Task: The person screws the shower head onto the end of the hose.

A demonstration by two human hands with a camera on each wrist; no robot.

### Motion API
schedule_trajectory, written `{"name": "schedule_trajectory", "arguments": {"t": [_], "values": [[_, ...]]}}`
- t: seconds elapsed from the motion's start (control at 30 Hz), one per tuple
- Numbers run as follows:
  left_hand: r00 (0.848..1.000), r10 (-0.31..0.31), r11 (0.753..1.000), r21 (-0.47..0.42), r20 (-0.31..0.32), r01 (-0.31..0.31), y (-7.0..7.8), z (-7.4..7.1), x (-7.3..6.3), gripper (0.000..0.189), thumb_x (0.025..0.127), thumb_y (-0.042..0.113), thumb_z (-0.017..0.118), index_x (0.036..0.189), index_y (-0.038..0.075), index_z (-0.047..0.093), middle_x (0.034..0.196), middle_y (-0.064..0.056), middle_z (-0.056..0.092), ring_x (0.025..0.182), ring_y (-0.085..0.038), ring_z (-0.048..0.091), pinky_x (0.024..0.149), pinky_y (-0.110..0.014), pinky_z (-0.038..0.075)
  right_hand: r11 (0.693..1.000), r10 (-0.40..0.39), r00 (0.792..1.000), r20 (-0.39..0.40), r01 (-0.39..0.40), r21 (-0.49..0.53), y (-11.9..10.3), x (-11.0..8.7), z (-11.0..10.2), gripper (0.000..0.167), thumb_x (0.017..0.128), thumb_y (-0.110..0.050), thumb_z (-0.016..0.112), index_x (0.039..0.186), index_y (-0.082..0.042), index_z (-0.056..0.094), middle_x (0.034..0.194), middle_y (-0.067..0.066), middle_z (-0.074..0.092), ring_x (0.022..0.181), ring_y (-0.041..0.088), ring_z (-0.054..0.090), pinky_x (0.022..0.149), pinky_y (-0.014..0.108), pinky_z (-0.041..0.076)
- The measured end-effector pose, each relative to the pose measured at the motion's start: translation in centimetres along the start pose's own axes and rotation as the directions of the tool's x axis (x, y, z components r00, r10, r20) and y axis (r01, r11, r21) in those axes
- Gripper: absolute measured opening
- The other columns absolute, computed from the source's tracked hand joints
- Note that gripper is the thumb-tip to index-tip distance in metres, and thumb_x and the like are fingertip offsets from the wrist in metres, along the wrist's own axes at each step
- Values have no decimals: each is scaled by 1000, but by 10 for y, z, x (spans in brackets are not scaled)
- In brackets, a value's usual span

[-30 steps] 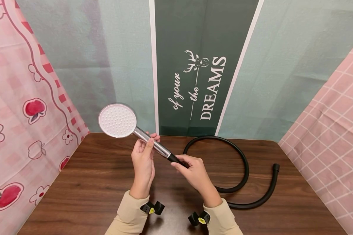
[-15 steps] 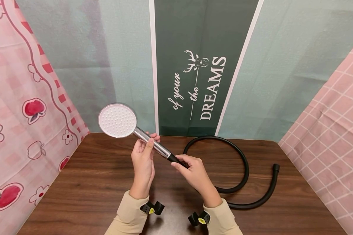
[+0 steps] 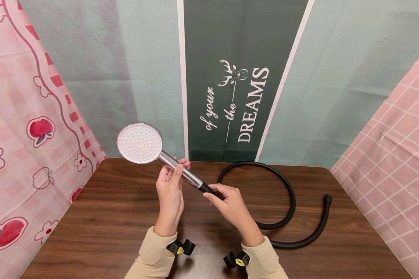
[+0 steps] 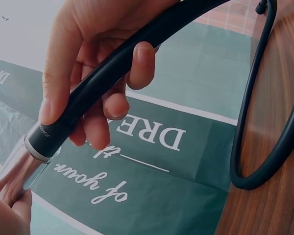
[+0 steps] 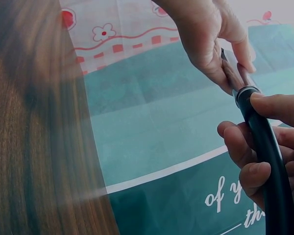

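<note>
A hand shower (image 3: 139,143) with a round white nozzle face and a chrome handle (image 3: 188,174) is held up above the table, face toward me. My left hand (image 3: 169,193) holds the chrome handle between thumb and fingers. At the handle's lower end, my right hand (image 3: 234,205) grips the black end of the shower hose (image 3: 293,193). In the left wrist view, the hose's black connector (image 4: 49,139) meets the chrome handle, with the right thumb on it. The right wrist view also has hose and handle in line. Whether the threads are engaged is hidden.
The hose loops over the brown wooden table (image 3: 108,217) to the right, its free end (image 3: 327,199) pointing away from me. Printed cloths stand behind the table and along both sides. Small black cameras are strapped to both wrists.
</note>
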State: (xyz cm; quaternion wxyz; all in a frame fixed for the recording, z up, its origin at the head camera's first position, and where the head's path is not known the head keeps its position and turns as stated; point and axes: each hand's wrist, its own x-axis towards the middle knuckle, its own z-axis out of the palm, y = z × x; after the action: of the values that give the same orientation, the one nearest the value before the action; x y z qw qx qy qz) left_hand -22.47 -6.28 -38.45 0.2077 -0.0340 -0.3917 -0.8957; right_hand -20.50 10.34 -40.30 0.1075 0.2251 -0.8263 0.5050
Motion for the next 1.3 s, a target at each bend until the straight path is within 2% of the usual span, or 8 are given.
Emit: {"name": "schedule_trajectory", "arguments": {"t": [0.13,0.33,0.43,0.63,0.77,1.0,1.3], "values": [[1000,2,1000,1,6,-2,0,0,0,22,97,0,58,118,-1,52,100,-6,74,91,-12,73,93,-28,59,1000,-18,1000,-13,18,-4,1,0,0,16,91,-19,73,103,-9,74,77,4,69,64,1,57,54,20,51],[1000,5,1000,-10,9,-5,-1,-1,0,22,96,0,60,117,-2,53,101,-9,74,91,-12,73,92,-27,60,994,-96,994,-59,93,-51,3,1,1,21,89,-17,75,109,-11,75,86,4,71,67,3,53,56,19,50],[1000,5,1000,-11,9,-5,0,0,0,22,96,0,60,117,-1,53,100,-8,74,92,-12,73,92,-28,60,993,-108,991,-74,104,-58,3,1,1,23,88,-16,76,110,-10,74,88,5,73,69,3,54,57,19,52],[1000,8,1000,-6,14,-8,1,0,-1,21,97,0,59,117,0,53,99,-4,74,92,-12,73,92,-28,59,995,-83,993,-78,78,-64,2,1,2,31,83,-15,80,113,-11,73,91,5,75,72,5,60,60,20,53],[1000,11,1000,-12,18,-10,1,0,-1,21,97,1,59,117,-1,53,99,-6,74,92,-12,73,92,-27,59,996,-55,995,-81,49,-68,1,1,2,35,81,-13,82,114,-12,70,91,4,76,74,7,62,61,20,52],[1000,10,1000,-10,24,-10,0,-1,0,23,97,1,60,118,-2,52,100,-5,73,93,-12,73,93,-27,59,999,-16,995,-101,12,-46,-2,1,3,29,80,-11,83,104,-13,68,90,3,77,76,8,65,63,20,51],[1000,10,1000,-11,17,-9,1,0,-1,21,97,-1,58,118,-1,52,99,-4,73,93,-12,73,93,-28,59,1000,-9,994,-106,8,-16,-2,1,3,23,81,-12,82,102,-13,71,91,5,77,72,3,63,59,19,49]]}}
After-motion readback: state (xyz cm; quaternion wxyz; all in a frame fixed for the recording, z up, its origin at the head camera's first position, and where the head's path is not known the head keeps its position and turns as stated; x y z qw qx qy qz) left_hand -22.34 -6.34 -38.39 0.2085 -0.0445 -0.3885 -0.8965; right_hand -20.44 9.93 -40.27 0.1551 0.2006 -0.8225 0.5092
